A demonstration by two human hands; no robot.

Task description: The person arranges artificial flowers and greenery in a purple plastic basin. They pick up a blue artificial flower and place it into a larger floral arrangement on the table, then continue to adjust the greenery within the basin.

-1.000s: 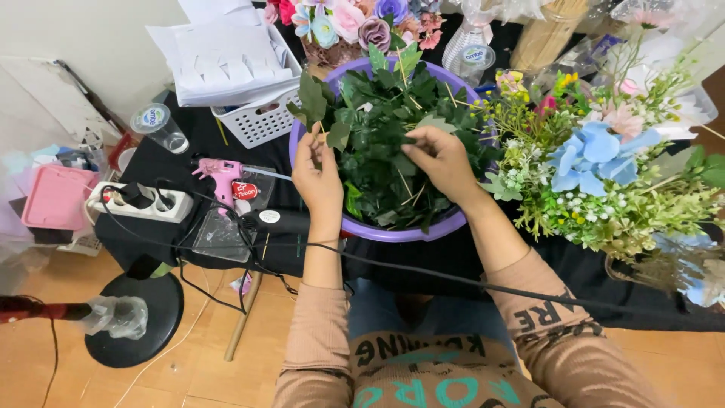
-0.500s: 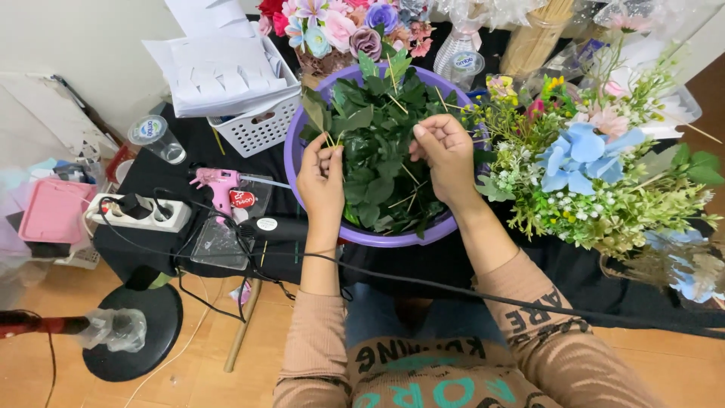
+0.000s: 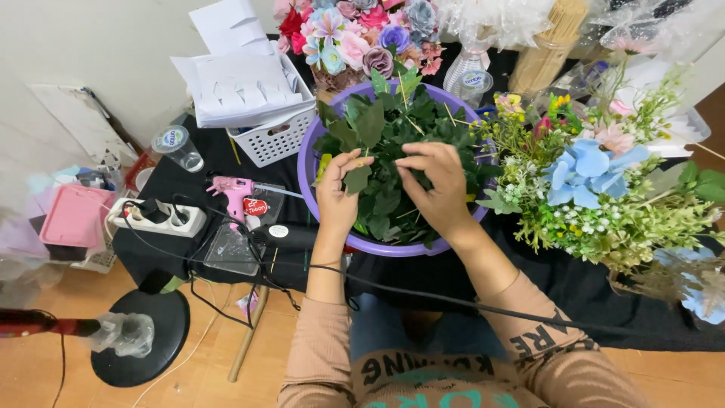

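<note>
Leaf sprig (image 3: 358,178), green, sits pinched in the left hand (image 3: 337,198) over the left-centre of the purple basin (image 3: 306,168), middle of the frame. Against the view one second ago: the hands were then spread apart, the left holding a thin stick at the basin's left rim and the right hand (image 3: 435,186) resting deeper among the foliage. Half a second ago they had started to close in. Now they nearly meet above the heap, fingertips facing, with a narrow gap between them. Judgement: a single sprig has been picked out and brought up for two-handed handling; the work has moved from sorting through the pile to dealing with one piece.

Left hand: thumb and forefinger closed on the sprig near its top, other fingers loosely curled. Right hand: fingers bent and drawn together just right of the sprig; whether they grip a stem or merely touch the leaves I cannot tell.

Sprig appearance: one broad matte-green leaf hanging downward with a pointed tip; a thin pale stick stands just above the pinch. The basin beneath is heaped with similar dark leaves and scattered pale sticks.

Surroundings: pink glue gun (image 3: 236,189) left of the basin, white basket (image 3: 276,140) upper left, mixed flower arrangement (image 3: 596,189) at right.
</note>
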